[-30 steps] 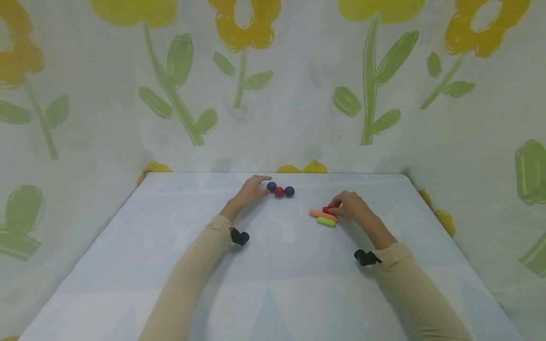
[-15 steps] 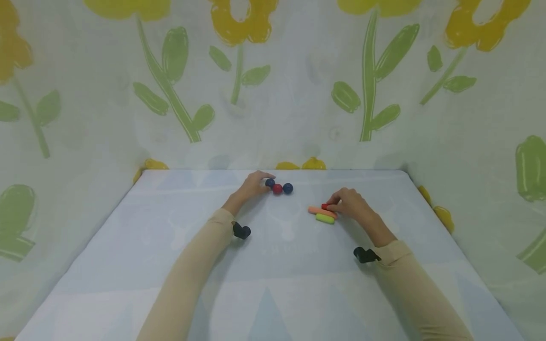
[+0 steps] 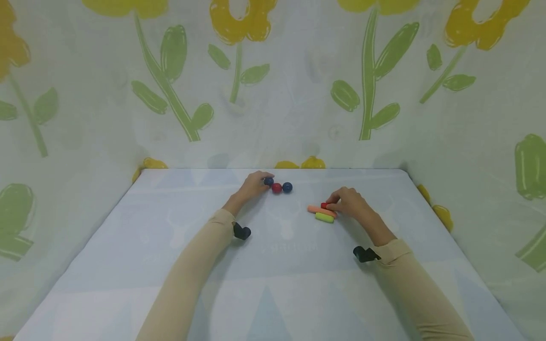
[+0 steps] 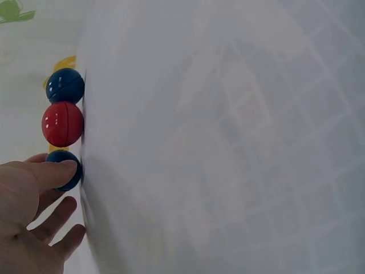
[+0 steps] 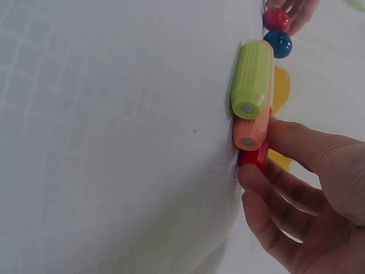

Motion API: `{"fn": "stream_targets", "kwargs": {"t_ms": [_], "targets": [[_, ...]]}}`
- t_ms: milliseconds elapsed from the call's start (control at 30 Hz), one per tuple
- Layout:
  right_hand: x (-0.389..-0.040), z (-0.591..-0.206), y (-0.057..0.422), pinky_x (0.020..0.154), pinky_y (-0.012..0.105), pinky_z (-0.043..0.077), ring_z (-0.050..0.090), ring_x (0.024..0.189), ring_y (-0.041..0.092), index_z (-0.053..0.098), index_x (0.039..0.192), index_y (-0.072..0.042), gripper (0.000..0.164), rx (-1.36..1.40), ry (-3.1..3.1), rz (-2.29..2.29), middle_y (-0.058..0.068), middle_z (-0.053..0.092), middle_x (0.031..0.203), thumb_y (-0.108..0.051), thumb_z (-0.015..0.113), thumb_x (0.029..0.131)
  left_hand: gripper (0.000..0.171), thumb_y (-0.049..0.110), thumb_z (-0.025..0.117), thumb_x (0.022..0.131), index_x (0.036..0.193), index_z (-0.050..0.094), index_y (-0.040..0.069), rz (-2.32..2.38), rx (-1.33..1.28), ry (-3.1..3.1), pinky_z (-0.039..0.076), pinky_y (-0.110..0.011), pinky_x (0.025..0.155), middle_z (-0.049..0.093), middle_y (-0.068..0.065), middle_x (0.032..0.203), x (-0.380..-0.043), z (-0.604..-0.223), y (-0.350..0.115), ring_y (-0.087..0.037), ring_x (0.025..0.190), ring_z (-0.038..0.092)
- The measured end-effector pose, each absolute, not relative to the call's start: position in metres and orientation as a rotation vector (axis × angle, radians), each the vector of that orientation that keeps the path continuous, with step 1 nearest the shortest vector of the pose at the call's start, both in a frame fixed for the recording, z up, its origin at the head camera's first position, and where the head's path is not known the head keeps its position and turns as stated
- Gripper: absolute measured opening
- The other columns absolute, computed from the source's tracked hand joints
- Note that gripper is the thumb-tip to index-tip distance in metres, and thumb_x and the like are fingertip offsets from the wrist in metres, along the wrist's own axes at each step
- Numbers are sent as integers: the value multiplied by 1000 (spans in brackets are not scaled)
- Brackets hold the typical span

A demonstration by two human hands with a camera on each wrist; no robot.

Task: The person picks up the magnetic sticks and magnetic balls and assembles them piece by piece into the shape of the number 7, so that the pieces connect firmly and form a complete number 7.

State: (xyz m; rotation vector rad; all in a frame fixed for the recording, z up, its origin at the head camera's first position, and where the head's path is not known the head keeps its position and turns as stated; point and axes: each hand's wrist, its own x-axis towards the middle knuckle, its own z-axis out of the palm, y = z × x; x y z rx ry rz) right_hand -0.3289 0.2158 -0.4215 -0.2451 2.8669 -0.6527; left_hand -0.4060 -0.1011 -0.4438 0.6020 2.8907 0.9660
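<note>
Around mid-frame, left hand (image 3: 253, 184): pinching left blue ball (image 3: 268, 181), could bump red ball (image 3: 277, 188) rolling
Further right, right hand (image 3: 351, 203): pinching red stick (image 3: 323, 205), might drag too-close orange stick (image 3: 319, 210)

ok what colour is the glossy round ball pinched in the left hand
Dark blue; the ball shows best in the left wrist view.

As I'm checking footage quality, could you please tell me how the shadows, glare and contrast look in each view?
Head: soft shadows lie beside both sleeves; left wrist: small bright glints on the red ball, tabletop pale and low in contrast; right wrist: a soft-edged shadow on the tabletop near the right hand.
</note>
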Motion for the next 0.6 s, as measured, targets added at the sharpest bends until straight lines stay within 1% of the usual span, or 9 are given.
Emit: {"fn": "stream_targets", "kwargs": {"t_ms": [167,400,600], "targets": [[-328,-422,216,71,28,48,57,89,22,75,107,-7,23,-232,2876,-660,10,72,103,-21,72,90,43,4,62,93,136,57,9,970,606,2914,37,-44,115,56,-13,140,-405,-444,-101,-30,137,46],[-327,-422,216,72,30,48,57,88,22,75,107,-6,23,-240,2881,-665,11,73,102,-22,72,90,41,6,64,93,134,59,9,888,608,2975,42,-43,110,60,-14,130,-401,-440,-102,-30,126,53],[-325,-420,215,71,29,47,56,86,21,75,106,-7,23,-228,2881,-676,10,73,102,-22,72,90,41,10,65,93,134,59,9,895,591,3008,45,-43,104,60,-14,129,-394,-429,-104,-31,121,55]]}}
